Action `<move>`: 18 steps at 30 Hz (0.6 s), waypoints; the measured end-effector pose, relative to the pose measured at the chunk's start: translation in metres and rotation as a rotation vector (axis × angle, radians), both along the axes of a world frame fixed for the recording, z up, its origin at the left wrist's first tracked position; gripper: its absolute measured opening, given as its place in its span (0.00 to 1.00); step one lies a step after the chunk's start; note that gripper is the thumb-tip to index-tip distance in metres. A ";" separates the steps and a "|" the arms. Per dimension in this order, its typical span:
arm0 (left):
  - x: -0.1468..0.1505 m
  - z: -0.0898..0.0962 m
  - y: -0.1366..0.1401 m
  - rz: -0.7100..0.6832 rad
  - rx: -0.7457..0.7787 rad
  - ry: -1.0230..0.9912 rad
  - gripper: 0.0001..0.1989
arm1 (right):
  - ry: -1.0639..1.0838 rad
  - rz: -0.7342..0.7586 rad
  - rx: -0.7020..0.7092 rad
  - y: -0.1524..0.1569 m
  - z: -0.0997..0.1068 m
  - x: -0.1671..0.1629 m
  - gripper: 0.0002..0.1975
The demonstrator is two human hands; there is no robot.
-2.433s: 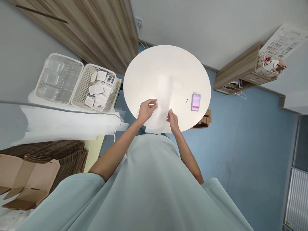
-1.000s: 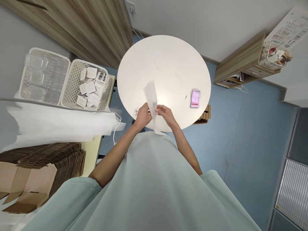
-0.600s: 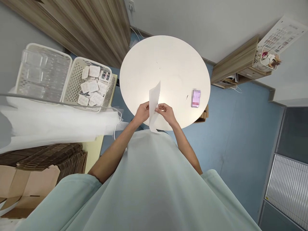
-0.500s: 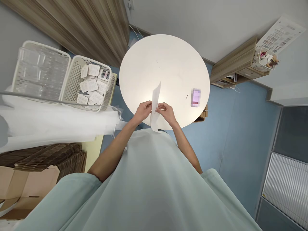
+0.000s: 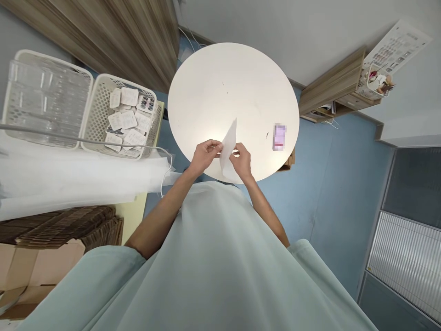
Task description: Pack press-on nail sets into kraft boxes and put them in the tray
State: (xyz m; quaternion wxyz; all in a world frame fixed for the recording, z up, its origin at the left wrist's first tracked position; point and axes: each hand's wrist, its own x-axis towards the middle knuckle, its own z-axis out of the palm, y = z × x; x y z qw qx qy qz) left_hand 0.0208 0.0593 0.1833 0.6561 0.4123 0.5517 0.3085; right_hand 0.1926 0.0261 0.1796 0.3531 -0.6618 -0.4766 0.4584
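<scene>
Over the near edge of the round white table [image 5: 203, 87], a thin white sheet [image 5: 228, 146] stands tilted between my two hands. Its material, paper or thin foam, I cannot make out. My left hand [image 5: 204, 156] pinches it from the left with thumb and fingertips. From the right, my right hand [image 5: 243, 162] is closed at the sheet's other side, its fingertips partly hidden behind it. A pixelated pink-purple item [image 5: 279, 137] lies on the table to the right, with a small dark bit [image 5: 267, 135] beside it.
At left stand a basket [image 5: 90, 122] of small white cards and a basket [image 5: 10, 99] of clear plastic boxes. White sheeting [image 5: 76, 179] and flattened cardboard [image 5: 69, 225] lie nearer, crossed by a grey cable [image 5: 113, 143]. A wooden cabinet [image 5: 337, 87] stands at right.
The sheet has turned, showing more of its face, and its top leans further right. My left fingertips now overlap its left edge. The whole view has shifted slightly.
</scene>
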 end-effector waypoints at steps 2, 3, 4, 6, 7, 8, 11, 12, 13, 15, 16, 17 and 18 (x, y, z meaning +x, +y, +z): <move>0.000 0.001 0.000 0.002 0.008 -0.004 0.21 | -0.027 0.013 0.021 -0.001 0.003 0.001 0.10; 0.000 0.002 0.000 -0.002 0.012 -0.004 0.20 | -0.037 0.019 0.027 -0.002 0.004 0.001 0.09; 0.000 0.002 0.000 -0.010 0.014 0.001 0.20 | -0.048 0.023 0.030 -0.003 0.004 0.002 0.09; -0.001 0.003 -0.002 -0.027 0.015 0.020 0.19 | -0.068 0.024 0.031 -0.005 0.004 0.003 0.09; -0.001 0.003 -0.002 -0.033 0.017 0.033 0.19 | -0.078 0.021 0.031 -0.007 0.003 0.004 0.10; -0.001 0.003 -0.003 -0.037 0.022 0.046 0.18 | -0.090 0.015 0.032 -0.008 0.003 0.005 0.10; 0.000 0.002 -0.005 -0.028 0.066 0.071 0.17 | -0.136 0.032 0.042 -0.010 0.002 0.007 0.10; 0.001 0.002 -0.006 -0.023 0.085 0.075 0.17 | -0.156 0.047 0.049 -0.011 0.003 0.008 0.09; 0.002 0.002 -0.007 -0.019 0.103 0.080 0.16 | -0.175 0.063 0.057 -0.011 0.003 0.009 0.09; 0.003 0.002 -0.008 -0.017 0.129 0.105 0.15 | -0.205 0.083 0.067 -0.012 0.004 0.009 0.10; 0.004 0.003 -0.009 -0.020 0.138 0.129 0.14 | -0.217 0.085 0.070 -0.012 0.004 0.009 0.10; 0.004 0.004 -0.010 -0.024 0.147 0.157 0.14 | -0.226 0.084 0.072 -0.013 0.004 0.009 0.10; 0.005 0.004 -0.010 -0.030 0.156 0.184 0.13 | -0.232 0.083 0.074 -0.014 0.004 0.009 0.11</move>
